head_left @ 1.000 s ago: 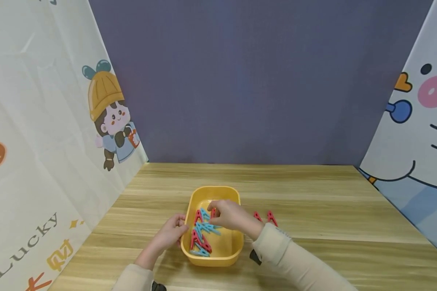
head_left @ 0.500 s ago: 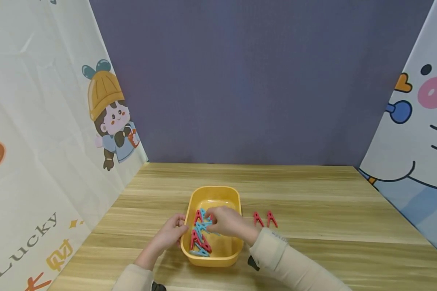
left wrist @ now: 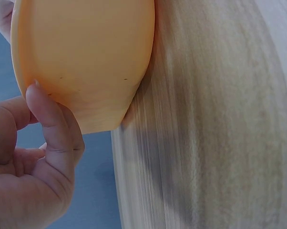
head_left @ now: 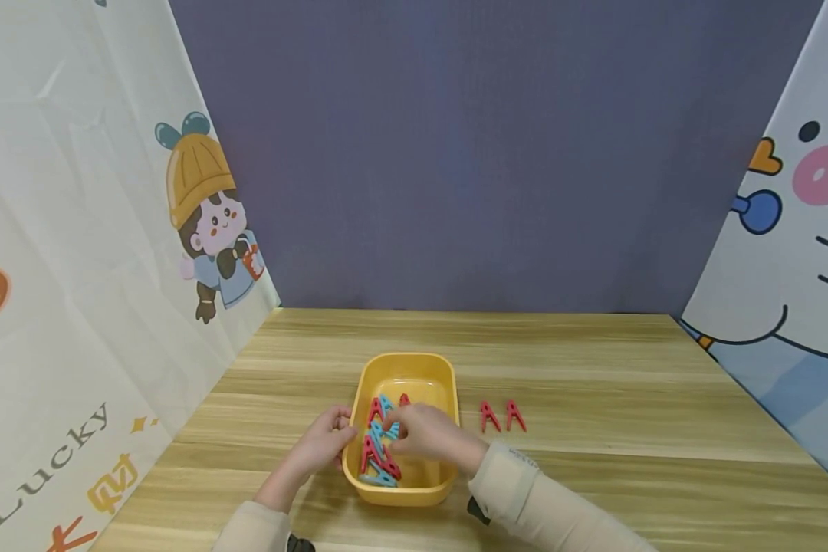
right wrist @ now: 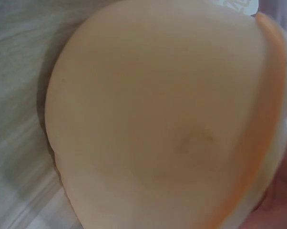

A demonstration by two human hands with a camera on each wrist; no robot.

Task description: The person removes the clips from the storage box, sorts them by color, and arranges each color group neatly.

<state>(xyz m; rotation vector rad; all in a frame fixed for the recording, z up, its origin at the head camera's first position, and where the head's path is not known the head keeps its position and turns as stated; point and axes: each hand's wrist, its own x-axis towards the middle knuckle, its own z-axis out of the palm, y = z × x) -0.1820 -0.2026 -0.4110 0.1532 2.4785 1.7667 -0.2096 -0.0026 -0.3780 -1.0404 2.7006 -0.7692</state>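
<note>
My left hand grips the left rim of a yellow plastic bin, its thumb and fingers around the edge in the left wrist view. Inside the bin, mostly along its left side, lie several red clothespins and blue clothespins. My right hand reaches in over the right rim. Its thumb and forefinger are bent over blue clothespins, a gap showing between their tips; whether they pinch one is unclear. Only the bin's outer wall and part of that hand show in the right wrist view.
Two more red clothespins, one left and one right, lie side by side on the wooden table to the right of the bin. A dark panel stands behind the table, with printed sheets at either side.
My right hand has moved down and slightly nearer within the bin, from by the upper red clothespin to the blue ones. My left hand and the bin stay put.
</note>
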